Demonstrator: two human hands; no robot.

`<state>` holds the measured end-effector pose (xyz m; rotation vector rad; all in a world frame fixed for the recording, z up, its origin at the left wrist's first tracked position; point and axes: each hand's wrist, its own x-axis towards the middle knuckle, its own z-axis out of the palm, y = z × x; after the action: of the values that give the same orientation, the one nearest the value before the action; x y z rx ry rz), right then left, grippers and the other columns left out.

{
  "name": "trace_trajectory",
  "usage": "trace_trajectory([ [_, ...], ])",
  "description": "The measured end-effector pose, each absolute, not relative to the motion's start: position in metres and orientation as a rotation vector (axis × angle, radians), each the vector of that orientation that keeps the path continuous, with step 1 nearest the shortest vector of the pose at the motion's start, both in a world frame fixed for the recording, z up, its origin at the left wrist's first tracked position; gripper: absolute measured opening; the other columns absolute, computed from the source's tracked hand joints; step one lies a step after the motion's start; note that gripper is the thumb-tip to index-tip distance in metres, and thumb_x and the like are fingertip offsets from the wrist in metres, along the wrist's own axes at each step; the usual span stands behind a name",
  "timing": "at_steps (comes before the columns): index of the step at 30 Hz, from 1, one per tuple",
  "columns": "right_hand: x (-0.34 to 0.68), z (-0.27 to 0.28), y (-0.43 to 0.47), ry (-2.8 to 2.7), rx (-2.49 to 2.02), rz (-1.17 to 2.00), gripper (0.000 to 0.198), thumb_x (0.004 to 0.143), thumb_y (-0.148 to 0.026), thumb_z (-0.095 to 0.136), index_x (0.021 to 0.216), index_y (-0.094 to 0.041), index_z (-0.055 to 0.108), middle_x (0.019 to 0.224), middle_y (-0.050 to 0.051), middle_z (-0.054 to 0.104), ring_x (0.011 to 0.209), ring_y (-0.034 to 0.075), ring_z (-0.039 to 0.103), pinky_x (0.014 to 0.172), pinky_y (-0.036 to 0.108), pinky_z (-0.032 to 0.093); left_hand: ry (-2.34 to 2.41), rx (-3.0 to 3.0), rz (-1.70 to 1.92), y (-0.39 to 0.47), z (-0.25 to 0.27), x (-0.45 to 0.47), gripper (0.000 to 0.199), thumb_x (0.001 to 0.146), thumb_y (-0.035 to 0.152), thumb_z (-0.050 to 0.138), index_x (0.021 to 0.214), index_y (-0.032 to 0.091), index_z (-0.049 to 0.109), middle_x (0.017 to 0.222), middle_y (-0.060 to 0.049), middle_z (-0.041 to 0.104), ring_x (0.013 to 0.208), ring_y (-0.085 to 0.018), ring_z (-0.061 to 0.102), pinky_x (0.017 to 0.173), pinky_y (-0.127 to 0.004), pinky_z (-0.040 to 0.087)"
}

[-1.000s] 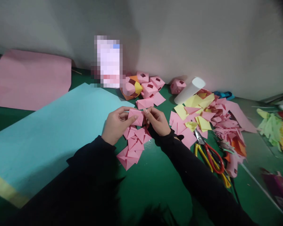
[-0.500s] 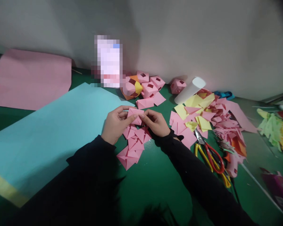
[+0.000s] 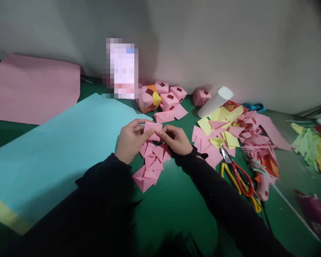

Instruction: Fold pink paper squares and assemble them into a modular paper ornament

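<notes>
Between my two hands is a folded pink paper piece with crease lines on its face. My left hand pinches its left side, thumb on the front and fingers behind. At the lower right edge, my right hand grips the same piece between thumb and fingertips. Just below lies a loose heap of folded pink paper pieces on the green table. Beyond my hands, a folded pink paper strip lies near several assembled pink paper shapes with square holes.
A large light-blue sheet covers the left, with a pink sheet behind it. A pixelated bright screen leans on the wall. At right are a white roll, yellow paper, red-handled scissors and yellow-handled pliers.
Both hands keep hold of the folded pink paper piece, which has shifted very slightly left. My thumbs have moved a little on it. The surrounding items stay put.
</notes>
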<state>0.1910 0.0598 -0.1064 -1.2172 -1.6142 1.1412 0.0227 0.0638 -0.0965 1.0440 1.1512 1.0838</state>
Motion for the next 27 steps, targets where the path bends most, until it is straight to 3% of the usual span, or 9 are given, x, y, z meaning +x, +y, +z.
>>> trace_trajectory([
  [8,0.1899,-0.1063,0.0591,-1.551,-1.205,1.238,0.038,0.08,-0.055,0.067,0.068,-0.019,0.061,0.065,0.001,0.066,0.059,0.013,0.061,0.061,0.026,0.05,1.158,1.052,1.106,0.0653,-0.0997,0.0224,0.039,0.067,0.034,0.081,0.098,0.017,0.066,0.083,-0.005,0.075,0.067,-0.017,0.069,0.063,-0.028,0.056],
  [14,0.1912,-0.1066,0.0582,-1.62,-1.232,1.177,0.036,0.083,-0.05,0.065,0.068,-0.018,0.061,0.065,0.001,0.067,0.059,0.012,0.06,0.06,0.025,0.047,1.174,1.046,1.127,0.0654,-0.1015,0.0224,0.037,0.067,0.031,0.082,0.098,0.018,0.066,0.08,-0.003,0.075,0.066,-0.016,0.069,0.062,-0.027,0.055],
  [27,0.1896,-0.1069,0.0578,-1.59,-1.173,1.228,0.033,0.085,-0.048,0.063,0.072,-0.018,0.062,0.068,0.002,0.068,0.063,0.012,0.064,0.064,0.026,0.052,1.15,1.02,1.196,0.066,-0.1022,0.023,0.031,0.073,0.029,0.077,0.098,0.015,0.065,0.086,-0.006,0.075,0.075,-0.018,0.07,0.068,-0.029,0.058],
])
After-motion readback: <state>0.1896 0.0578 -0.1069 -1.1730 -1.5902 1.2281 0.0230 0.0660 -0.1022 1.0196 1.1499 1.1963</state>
